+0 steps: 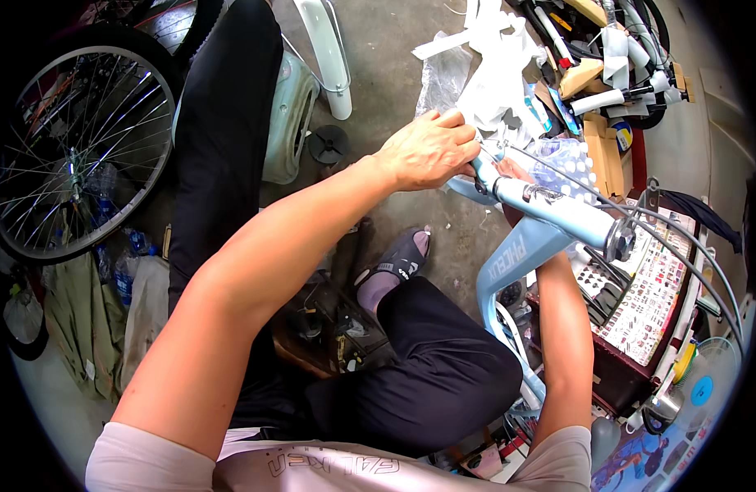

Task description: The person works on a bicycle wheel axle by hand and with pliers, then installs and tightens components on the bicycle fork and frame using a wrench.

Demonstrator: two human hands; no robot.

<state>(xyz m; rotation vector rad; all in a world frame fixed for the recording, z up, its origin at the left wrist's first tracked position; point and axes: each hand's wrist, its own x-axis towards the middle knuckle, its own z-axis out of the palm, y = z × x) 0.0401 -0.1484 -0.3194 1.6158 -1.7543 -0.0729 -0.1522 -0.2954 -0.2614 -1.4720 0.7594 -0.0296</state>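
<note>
A light blue bicycle frame [517, 254] stands upright before my right knee, its lower tubes running down beside my right forearm. The thick short tube [550, 205] at its top slants across, with dark cables [665, 238] looping off to the right. My left hand [433, 153] is closed at the left end of this tube, fingers pressed together. What they pinch is hidden. My right hand [516, 170] reaches up from behind the frame and closes around it near the same end. The tube and my right forearm's crossing hide most of that hand.
A spoked wheel [74, 164] stands at the left. Crumpled white wrapping [497, 74] lies ahead on the floor, beside a pile of bicycle parts [616, 66]. A pale blue stool [292, 123] is by my left leg. At the right stands a dark red box [620, 369] with tools.
</note>
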